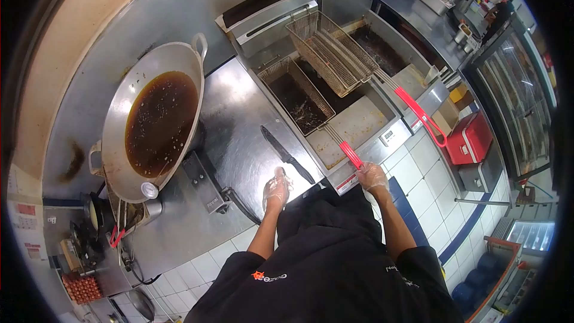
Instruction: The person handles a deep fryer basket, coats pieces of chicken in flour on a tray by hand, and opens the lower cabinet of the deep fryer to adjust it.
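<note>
Both hands wear clear plastic gloves. My right hand (pixel 372 177) is closed around the red handle of a fryer basket (pixel 280 76), which sits down in the dark oil of the left fryer well. My left hand (pixel 277 188) is over the front of the steel counter (pixel 230 107), its fingers stretched out and nothing in them. Just to its right lies a black knife (pixel 287 154), blade pointing away from me. A second fryer basket (pixel 332 51) with a red handle rests higher up, across the fryer top.
On the left a large wok (pixel 191 84) holds dark oil beside a burner box (pixel 205 182). Another fryer well (pixel 379 48) lies beyond the raised basket. A red cooler (pixel 470 139) and a glass cabinet (pixel 511 96) stand right. Egg trays (pixel 82 289) are at lower left.
</note>
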Motion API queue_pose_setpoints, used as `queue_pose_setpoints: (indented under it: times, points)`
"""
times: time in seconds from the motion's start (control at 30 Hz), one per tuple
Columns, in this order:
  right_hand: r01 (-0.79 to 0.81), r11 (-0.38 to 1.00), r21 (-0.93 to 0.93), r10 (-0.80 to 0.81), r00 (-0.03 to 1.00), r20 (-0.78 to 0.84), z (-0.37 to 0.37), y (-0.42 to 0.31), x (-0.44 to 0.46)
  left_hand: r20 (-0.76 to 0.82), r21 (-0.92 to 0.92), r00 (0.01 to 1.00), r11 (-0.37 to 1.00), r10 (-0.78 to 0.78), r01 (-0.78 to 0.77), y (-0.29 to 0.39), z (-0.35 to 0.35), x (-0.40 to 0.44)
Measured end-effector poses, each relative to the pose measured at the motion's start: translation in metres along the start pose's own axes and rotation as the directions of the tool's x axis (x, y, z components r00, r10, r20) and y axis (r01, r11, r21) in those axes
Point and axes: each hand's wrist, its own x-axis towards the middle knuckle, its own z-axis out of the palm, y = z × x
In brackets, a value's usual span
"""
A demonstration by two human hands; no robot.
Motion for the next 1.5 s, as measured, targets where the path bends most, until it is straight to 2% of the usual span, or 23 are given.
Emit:
queue_pose_setpoints:
  times: [0.17,0.27,0.47,0.57,0.63,0.73,0.83,0.9,0.97,1.03,1.13,1.2,1.33,1.4,1.5]
  points:
    - [0.017,1.000,0.000,-0.017,1.000,-0.007,-0.001,0.000,0.000,-0.007,-0.007,1.000,1.000,-0.004,0.004,-0.003,0.002,0.004]
    - [-0.039,0.999,0.007,0.039,0.999,0.025,-0.006,-0.004,-0.002,-0.015,0.017,1.000,1.000,0.014,-0.014,0.007,-0.003,-0.008]
    - [0.013,1.000,-0.008,-0.013,1.000,0.020,0.000,0.000,0.002,-0.031,0.058,0.999,0.998,0.040,-0.038,0.023,-0.007,-0.024]
    - [0.028,1.000,-0.012,-0.028,0.999,-0.035,0.007,0.006,0.006,-0.031,0.043,0.999,0.999,0.025,-0.024,0.019,-0.005,-0.020]
    - [-0.007,0.998,0.057,0.006,0.999,0.033,0.000,0.002,0.002,-0.031,0.037,0.999,0.999,0.021,-0.020,0.015,-0.004,-0.017]
    - [0.016,0.997,0.069,-0.016,1.000,0.002,0.000,0.004,0.000,-0.035,0.070,0.998,0.997,0.044,-0.042,0.002,-0.001,-0.006]
    - [0.028,0.997,0.067,-0.028,1.000,-0.003,0.003,0.006,0.001,-0.011,0.008,0.999,0.999,0.054,-0.054,-0.007,0.003,0.005]
    - [0.064,0.997,0.032,-0.064,0.998,-0.012,0.003,0.008,0.002,0.003,-0.168,1.000,0.986,-0.021,0.021,-0.005,0.006,0.007]
    - [0.101,0.995,-0.005,-0.101,0.995,-0.020,0.003,0.009,0.002,-0.016,-0.132,1.000,0.991,-0.005,0.003,0.000,0.005,-0.001]
    - [0.043,0.994,0.100,-0.038,0.998,-0.048,0.009,0.013,0.002,-0.037,-0.099,0.999,0.995,0.011,-0.015,0.001,0.005,-0.003]
    - [0.076,0.995,0.062,-0.072,0.995,-0.066,0.014,0.017,0.005,-0.020,-0.188,0.997,0.979,0.075,-0.078,-0.003,0.006,0.001]
    - [0.081,0.992,0.092,-0.074,0.994,-0.081,0.016,0.019,0.004,-0.043,-0.128,0.999,0.992,0.011,-0.017,-0.004,0.006,0.005]
    - [0.091,0.991,0.096,-0.082,0.992,-0.099,0.016,0.020,0.004,-0.032,-0.177,0.999,0.984,0.000,-0.006,-0.004,0.007,0.001]
    - [0.087,0.993,0.079,-0.081,0.994,-0.078,0.013,0.017,0.005,-0.045,-0.076,0.999,0.997,0.023,-0.027,0.001,0.004,-0.002]
    - [0.081,0.994,0.075,-0.077,0.996,-0.052,0.010,0.016,0.004,-0.057,-0.037,0.998,0.999,0.032,-0.034,0.011,0.002,-0.012]
